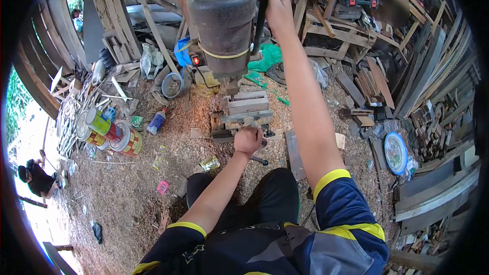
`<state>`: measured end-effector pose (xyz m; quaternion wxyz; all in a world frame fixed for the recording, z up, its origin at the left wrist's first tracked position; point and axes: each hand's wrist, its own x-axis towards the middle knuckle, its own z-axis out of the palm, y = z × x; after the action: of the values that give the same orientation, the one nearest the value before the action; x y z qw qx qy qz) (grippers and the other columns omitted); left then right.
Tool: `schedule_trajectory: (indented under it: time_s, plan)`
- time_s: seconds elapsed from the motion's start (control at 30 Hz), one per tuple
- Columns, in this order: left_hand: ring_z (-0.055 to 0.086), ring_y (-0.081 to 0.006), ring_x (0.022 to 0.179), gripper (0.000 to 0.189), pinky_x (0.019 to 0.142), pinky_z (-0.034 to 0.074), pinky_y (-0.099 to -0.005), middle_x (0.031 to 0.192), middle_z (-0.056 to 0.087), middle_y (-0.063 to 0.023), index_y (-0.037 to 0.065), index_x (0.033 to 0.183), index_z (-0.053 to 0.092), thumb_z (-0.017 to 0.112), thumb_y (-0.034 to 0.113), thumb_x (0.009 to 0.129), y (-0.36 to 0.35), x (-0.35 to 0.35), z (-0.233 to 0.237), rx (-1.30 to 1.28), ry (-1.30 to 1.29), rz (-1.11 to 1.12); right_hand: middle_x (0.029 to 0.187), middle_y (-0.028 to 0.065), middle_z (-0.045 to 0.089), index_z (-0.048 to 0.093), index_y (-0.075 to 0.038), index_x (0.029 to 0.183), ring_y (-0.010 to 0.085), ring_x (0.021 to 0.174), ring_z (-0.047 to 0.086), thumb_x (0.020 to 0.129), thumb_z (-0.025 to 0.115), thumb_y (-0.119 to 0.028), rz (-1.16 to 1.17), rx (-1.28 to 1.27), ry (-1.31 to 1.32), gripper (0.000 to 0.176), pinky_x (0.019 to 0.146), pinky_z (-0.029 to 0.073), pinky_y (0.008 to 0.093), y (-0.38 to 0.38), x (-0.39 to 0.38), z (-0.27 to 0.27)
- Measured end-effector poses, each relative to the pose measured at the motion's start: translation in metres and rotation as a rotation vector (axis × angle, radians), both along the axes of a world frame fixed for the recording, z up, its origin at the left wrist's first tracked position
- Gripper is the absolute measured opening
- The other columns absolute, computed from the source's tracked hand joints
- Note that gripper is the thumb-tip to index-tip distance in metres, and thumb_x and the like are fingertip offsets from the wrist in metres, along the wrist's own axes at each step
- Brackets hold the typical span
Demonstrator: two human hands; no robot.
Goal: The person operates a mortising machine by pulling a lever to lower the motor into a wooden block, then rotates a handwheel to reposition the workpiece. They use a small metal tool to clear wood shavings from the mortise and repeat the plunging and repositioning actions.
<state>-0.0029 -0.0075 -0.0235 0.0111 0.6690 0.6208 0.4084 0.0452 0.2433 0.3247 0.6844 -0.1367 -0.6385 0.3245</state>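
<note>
A drill-press type machine with a dark round motor stands over a small metal table holding stacked wood blocks. My right hand is raised and closed around the machine's black lever beside the motor. My left hand is closed on a handle at the front of the machine's table, just below the wood blocks. My knees in dark trousers are below.
Sawdust covers the floor. Paint cans and a bottle lie to the left, a blue plate to the right. Timber offcuts and planks pile up at right and behind. Another person crouches at far left.
</note>
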Motion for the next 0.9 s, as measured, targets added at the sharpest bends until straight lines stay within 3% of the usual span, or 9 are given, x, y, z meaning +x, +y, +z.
schedule_trajectory:
  time_s: [0.07,0.17,0.27,0.43,0.5,0.63,0.7,0.83,0.9]
  plan:
    - [0.068,-0.0409,0.067,0.040,0.063,0.057,-0.0506,0.072,0.067,-0.0203,0.002,0.064,0.064,0.064,0.022,0.098,0.003,-0.001,0.002,-0.039,-0.043,-0.019,0.106,0.0085,0.071,0.066,0.000,0.124,0.0199,0.099,0.063,0.114,0.048,-0.041,0.027,-0.070,-0.046,0.046,0.096,0.047,0.0347,0.009,0.002,-0.006]
    - [0.067,-0.0408,0.066,0.038,0.062,0.057,-0.0507,0.072,0.066,-0.0199,0.002,0.064,0.065,0.065,0.020,0.097,0.002,-0.002,0.008,-0.047,-0.054,-0.019,0.091,0.0073,0.070,0.073,-0.002,0.103,0.0186,0.088,0.061,0.111,0.048,-0.050,0.025,-0.302,-0.108,0.055,0.083,0.047,0.0351,0.013,-0.008,0.017]
    - [0.067,-0.0407,0.066,0.036,0.060,0.057,-0.0507,0.072,0.066,-0.0196,0.002,0.064,0.065,0.066,0.019,0.096,0.002,-0.003,0.010,-0.034,-0.079,-0.039,0.086,0.0075,0.069,0.074,-0.003,0.093,0.0206,0.082,0.061,0.110,0.050,-0.049,-0.109,-0.280,-0.234,0.054,0.078,0.047,0.0371,0.082,-0.032,0.012]
    - [0.067,-0.0410,0.065,0.033,0.059,0.056,-0.0508,0.071,0.065,-0.0189,0.001,0.066,0.064,0.067,0.017,0.095,0.004,-0.004,0.008,-0.021,-0.095,-0.041,0.089,0.0118,0.074,0.079,-0.002,0.104,0.0260,0.085,0.068,0.108,0.052,-0.046,-0.128,-0.304,-0.279,0.052,0.082,0.050,0.0399,0.183,-0.056,-0.033]
    - [0.065,-0.0411,0.062,0.031,0.057,0.054,-0.0509,0.070,0.063,-0.0179,0.001,0.066,0.063,0.068,0.014,0.093,0.005,-0.005,0.009,-0.058,-0.097,-0.037,0.103,0.0177,0.078,0.078,-0.001,0.115,0.0327,0.096,0.073,0.105,0.058,-0.050,-0.161,-0.391,-0.339,0.054,0.089,0.052,0.0429,0.212,-0.058,-0.065]
    - [0.065,-0.0410,0.062,0.031,0.056,0.053,-0.0506,0.069,0.062,-0.0175,0.001,0.065,0.062,0.068,0.014,0.093,0.008,-0.003,0.007,-0.032,-0.123,-0.031,0.119,0.0215,0.077,0.076,-0.001,0.124,0.0387,0.111,0.073,0.098,0.066,-0.057,-0.030,-0.605,-0.378,0.062,0.097,0.053,0.0450,0.177,-0.032,-0.064]
    - [0.065,-0.0410,0.062,0.031,0.055,0.053,-0.0503,0.069,0.062,-0.0178,0.001,0.066,0.062,0.068,0.014,0.093,0.006,-0.003,0.009,-0.024,-0.135,-0.033,0.124,0.0215,0.076,0.076,-0.003,0.128,0.0396,0.117,0.072,0.091,0.071,-0.065,-0.211,-0.504,-0.510,0.073,0.101,0.053,0.0461,0.187,-0.028,-0.060]
    - [0.065,-0.0413,0.062,0.033,0.055,0.053,-0.0506,0.070,0.062,-0.0185,0.000,0.065,0.061,0.068,0.014,0.094,0.006,0.000,0.011,-0.019,-0.138,-0.005,0.124,0.0197,0.076,0.081,-0.005,0.117,0.0402,0.118,0.071,0.087,0.069,-0.073,-0.563,-0.352,-0.713,0.075,0.102,0.054,0.0494,0.197,-0.041,-0.073]
    - [0.064,-0.0420,0.063,0.034,0.056,0.052,-0.0511,0.071,0.061,-0.0194,-0.001,0.065,0.060,0.067,0.014,0.094,0.005,-0.001,0.013,-0.038,-0.144,0.004,0.121,0.0202,0.077,0.081,-0.004,0.113,0.0410,0.116,0.072,0.086,0.069,-0.074,-0.505,-0.456,-0.712,0.075,0.101,0.054,0.0500,0.202,-0.044,-0.079]
